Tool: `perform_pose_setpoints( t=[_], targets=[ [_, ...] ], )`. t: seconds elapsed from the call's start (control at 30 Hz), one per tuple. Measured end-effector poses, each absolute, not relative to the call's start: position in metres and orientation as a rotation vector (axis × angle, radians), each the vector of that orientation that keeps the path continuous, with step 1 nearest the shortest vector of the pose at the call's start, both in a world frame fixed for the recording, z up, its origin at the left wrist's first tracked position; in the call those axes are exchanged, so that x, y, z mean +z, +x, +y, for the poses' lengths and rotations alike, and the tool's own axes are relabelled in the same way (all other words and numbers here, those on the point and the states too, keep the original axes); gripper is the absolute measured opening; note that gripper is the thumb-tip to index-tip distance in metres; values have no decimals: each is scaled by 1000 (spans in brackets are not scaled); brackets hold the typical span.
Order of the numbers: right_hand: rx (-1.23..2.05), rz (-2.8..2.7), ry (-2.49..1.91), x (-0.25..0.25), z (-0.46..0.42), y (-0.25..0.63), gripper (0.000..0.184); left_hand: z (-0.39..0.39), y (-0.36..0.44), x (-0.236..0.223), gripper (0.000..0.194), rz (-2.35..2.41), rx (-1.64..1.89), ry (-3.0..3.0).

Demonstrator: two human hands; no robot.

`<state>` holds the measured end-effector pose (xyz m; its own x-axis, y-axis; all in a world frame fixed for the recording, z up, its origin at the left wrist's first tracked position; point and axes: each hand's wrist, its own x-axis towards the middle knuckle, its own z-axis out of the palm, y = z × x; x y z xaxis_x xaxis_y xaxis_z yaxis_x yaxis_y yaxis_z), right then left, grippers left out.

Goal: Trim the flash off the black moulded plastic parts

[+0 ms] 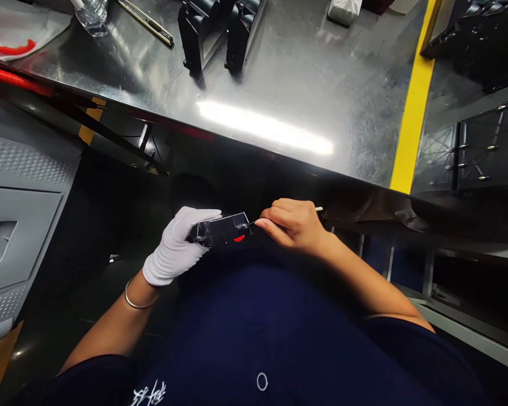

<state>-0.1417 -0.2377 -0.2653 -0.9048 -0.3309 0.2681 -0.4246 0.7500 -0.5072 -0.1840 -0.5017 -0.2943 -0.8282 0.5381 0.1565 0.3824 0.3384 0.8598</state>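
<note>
In a white glove, my left hand is closed round one end of a small glossy black box-shaped part. A red spot shows along its lower edge near the right end. My bare right hand pinches a thin stick-like tool whose pale end sticks out behind the fist. Its narrow tip reaches the right end of the black part, though whether it touches cannot be made out. Both hands are held in front of my body, off the table's near edge.
The metal table carries two black frame-like parts, a utility knife and a clear plastic item. Yellow tape runs along its right side, with black parts beyond. A grey plastic bin stands left.
</note>
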Motion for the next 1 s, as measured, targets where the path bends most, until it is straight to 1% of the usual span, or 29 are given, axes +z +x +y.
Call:
perform_pose_setpoints(
  t=[0.1, 0.17, 0.37, 0.47, 0.57, 0.6, 0.7, 0.8, 0.9, 0.93, 1.0],
  targets=[
    [788, -2798, 560, -271, -239, -145, 41, -501, -184, -291, 28, 2360, 1441, 943],
    [800, -2791, 539, -273, -238, -146, 39, -499, -183, -289, 24, 2287, 1420, 1022],
    [1271, -2691, 615, -262, -233, -143, 37, -497, -189, -283, 23, 2363, 1307, 970],
    [1275, -2703, 721, -259, -235, -140, 36, -497, -193, -281, 22, 2351, 1387, 1054],
    [1144, -2731, 642, -262, -237, -141, 34, -496, -194, -279, 23, 2340, 1446, 1125],
    [1146, -2730, 616, -263, -237, -142, 34, -495, -194, -277, 22, 2325, 1431, 1138],
    [1349, -2741, 735, -262, -235, -144, 39, -493, -193, -274, 17, 2272, 1339, 1164],
    [1543, -2768, 888, -257, -234, -144, 47, -492, -193, -273, 19, 2259, 1376, 1207],
    [1590, -2741, 945, -254, -233, -144, 52, -495, -194, -275, 23, 2273, 1473, 1047],
    [1565, -2717, 951, -254, -234, -145, 52, -496, -194, -276, 29, 2250, 1492, 923],
    [1433, -2671, 934, -253, -236, -149, 51, -499, -196, -278, 48, 2126, 1524, 645]
  ],
)
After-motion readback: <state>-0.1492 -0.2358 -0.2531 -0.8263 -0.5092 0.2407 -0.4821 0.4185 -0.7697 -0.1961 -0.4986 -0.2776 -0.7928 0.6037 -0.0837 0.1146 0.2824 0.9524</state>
